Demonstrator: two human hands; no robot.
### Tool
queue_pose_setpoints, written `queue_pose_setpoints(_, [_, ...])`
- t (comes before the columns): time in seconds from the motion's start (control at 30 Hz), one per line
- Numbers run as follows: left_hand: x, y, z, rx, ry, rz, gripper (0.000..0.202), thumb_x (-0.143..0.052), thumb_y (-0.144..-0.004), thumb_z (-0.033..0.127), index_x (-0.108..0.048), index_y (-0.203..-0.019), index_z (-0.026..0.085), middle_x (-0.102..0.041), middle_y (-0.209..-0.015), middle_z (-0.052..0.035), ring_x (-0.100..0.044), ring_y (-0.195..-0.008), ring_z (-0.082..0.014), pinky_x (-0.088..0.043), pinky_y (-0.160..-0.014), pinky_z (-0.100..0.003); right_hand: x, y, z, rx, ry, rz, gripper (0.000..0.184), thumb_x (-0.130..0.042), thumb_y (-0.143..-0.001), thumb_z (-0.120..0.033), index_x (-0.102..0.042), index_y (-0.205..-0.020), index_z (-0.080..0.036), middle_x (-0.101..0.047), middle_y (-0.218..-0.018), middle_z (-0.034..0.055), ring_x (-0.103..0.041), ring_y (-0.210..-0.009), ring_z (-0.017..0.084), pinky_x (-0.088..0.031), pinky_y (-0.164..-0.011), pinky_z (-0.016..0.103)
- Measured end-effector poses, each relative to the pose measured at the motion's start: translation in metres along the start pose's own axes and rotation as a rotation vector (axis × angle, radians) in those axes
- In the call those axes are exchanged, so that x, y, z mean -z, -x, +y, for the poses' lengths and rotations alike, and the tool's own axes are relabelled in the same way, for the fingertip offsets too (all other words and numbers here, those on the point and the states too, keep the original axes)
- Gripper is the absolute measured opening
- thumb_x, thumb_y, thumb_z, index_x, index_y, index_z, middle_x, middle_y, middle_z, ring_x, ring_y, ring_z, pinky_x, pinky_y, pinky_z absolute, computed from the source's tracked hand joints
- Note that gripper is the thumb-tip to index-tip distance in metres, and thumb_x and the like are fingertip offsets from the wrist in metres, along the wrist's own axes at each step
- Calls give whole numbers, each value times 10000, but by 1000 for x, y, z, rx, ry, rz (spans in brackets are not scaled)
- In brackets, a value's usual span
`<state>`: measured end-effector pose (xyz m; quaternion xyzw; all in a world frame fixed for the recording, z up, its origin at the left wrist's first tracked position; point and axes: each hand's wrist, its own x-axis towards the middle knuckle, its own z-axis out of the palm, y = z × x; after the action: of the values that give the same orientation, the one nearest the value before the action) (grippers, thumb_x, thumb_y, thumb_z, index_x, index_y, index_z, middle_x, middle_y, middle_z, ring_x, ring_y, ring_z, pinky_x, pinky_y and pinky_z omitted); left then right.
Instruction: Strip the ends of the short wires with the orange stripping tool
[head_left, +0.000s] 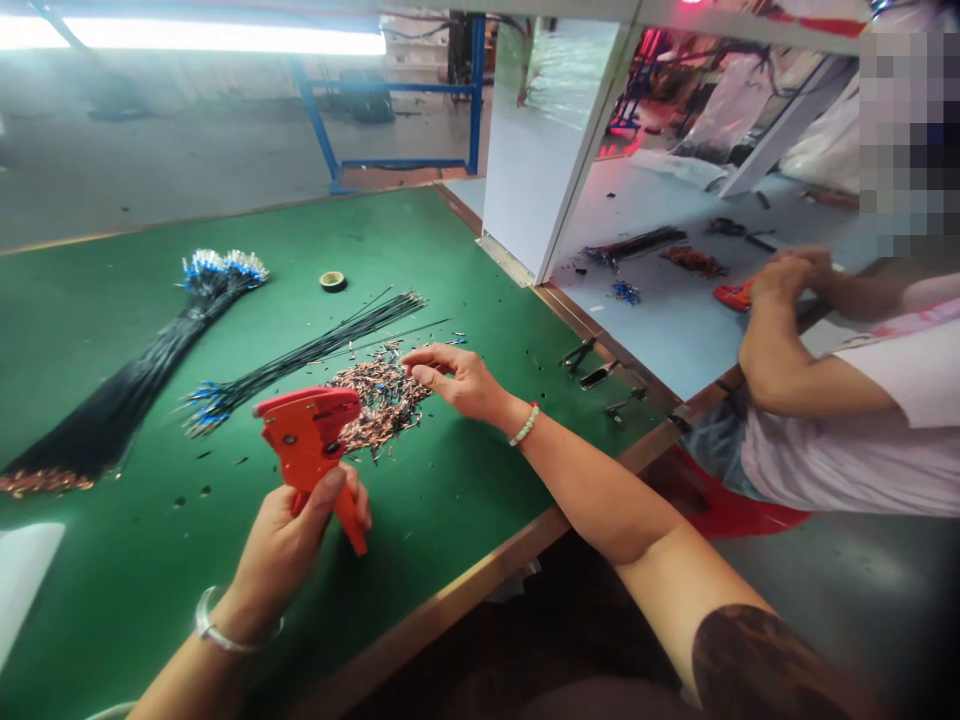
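My left hand (304, 530) is wrapped around the handles of an orange-red wire stripper (307, 430), held upright with its head above the green table. Beyond the tool lies a heap of short copper-and-black wire offcuts (386, 395). Over the right edge of this heap, my right hand (465, 385) has its fingers stretched out and the thumb slightly apart, with no object visible between them. A loose bundle of black wires (322, 345) with blue terminals at the near end lies behind the stripper. One thin wire extends from it past my right fingertips.
A thick bundle of black wires (150, 370) with blue-white ends lies at left. A roll of tape (332, 281) sits behind. Small metal clamps (596, 375) line the right edge. A white post (551, 140) stands between tables. At right, a co-worker's hands (784, 280) hold another red tool.
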<state>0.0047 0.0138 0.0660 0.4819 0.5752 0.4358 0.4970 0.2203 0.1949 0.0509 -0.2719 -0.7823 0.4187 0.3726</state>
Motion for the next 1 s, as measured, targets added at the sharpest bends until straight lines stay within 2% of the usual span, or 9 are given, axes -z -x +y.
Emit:
queue_pose_setpoints(0.07, [6, 0, 2, -15, 49, 24, 542, -627, -941, 677, -679, -707, 191, -682, -684, -57, -664, -644, -197, -581, -650, -301, -1, -1, 6, 6, 292, -10, 396, -596, -1048, -278, -638, -1411, -125, -669, -1442, 177, -628, -1346, 252, -494, -1158, 458])
queue_pose_setpoints(0.13, [10, 2, 5, -20, 122, 54, 495, -651, -936, 653, -675, -740, 199, -684, -689, -47, -661, -638, -200, -586, -627, -305, -6, 1, 9, 12, 553, -120, 547, -624, -1046, -331, -526, -1545, -133, -518, -1620, 182, -453, -1535, 308, -348, -1276, 531])
queue_pose_setpoints(0.23, [11, 4, 11, -29, 193, 99, 446, -691, -919, 627, -677, -777, 204, -692, -684, -37, -660, -627, -199, -592, -592, -300, -20, 5, 9, -3, 759, -331, 657, -571, -1064, -508, -434, -1622, -188, -383, -1717, 124, -308, -1619, 339, -254, -1310, 591])
queue_pose_setpoints(0.3, [10, 4, 14, -44, 185, 111, 447, -697, -920, 615, -682, -756, 199, -694, -682, -42, -660, -629, -191, -595, -594, -285, -28, 5, 8, 3, 827, -360, 662, -496, -1077, -577, -411, -1636, -232, -327, -1745, 87, -264, -1637, 331, -227, -1316, 601])
queue_pose_setpoints(0.4, [8, 5, 13, -57, 159, 101, 445, -688, -932, 594, -692, -738, 193, -694, -686, -56, -663, -640, -190, -594, -600, -276, -37, 3, 9, 57, 882, -339, 674, -432, -1084, -621, -388, -1648, -254, -278, -1762, 79, -247, -1645, 316, -202, -1324, 593])
queue_pose_setpoints(0.5, [8, 4, 11, -41, 164, 92, 441, -691, -921, 605, -694, -766, 192, -687, -688, -56, -662, -633, -200, -586, -581, -289, -43, 4, 8, 77, 900, -435, 693, -403, -1081, -649, -395, -1645, -245, -320, -1747, 83, -282, -1633, 317, -212, -1320, 598])
queue_pose_setpoints(0.57, [8, 3, 10, -32, 165, 99, 463, -688, -915, 630, -693, -774, 189, -683, -688, -53, -657, -637, -198, -580, -584, -288, -47, 8, 5, 105, 914, -461, 735, -393, -1071, -677, -370, -1657, -232, -279, -1763, 86, -248, -1644, 320, -202, -1322, 600])
queue_pose_setpoints(0.73, [9, 4, 11, -34, 127, 108, 452, -708, -914, 595, -707, -750, 174, -698, -727, -57, -663, -712, -181, -580, -694, -260, -60, 23, -7, 241, 921, -504, 802, -374, -1059, -714, -337, -1666, -190, -242, -1773, 96, -210, -1655, 308, -182, -1327, 596])
queue_pose_setpoints(1.0, [9, 3, 13, -32, 152, 103, 456, -737, -874, 621, -717, -742, 184, -690, -695, -63, -664, -681, -203, -582, -639, -284, -57, 30, -3, 217, 911, -456, 838, -420, -1038, -729, -328, -1668, -183, -257, -1764, 139, -224, -1649, 335, -173, -1322, 601])
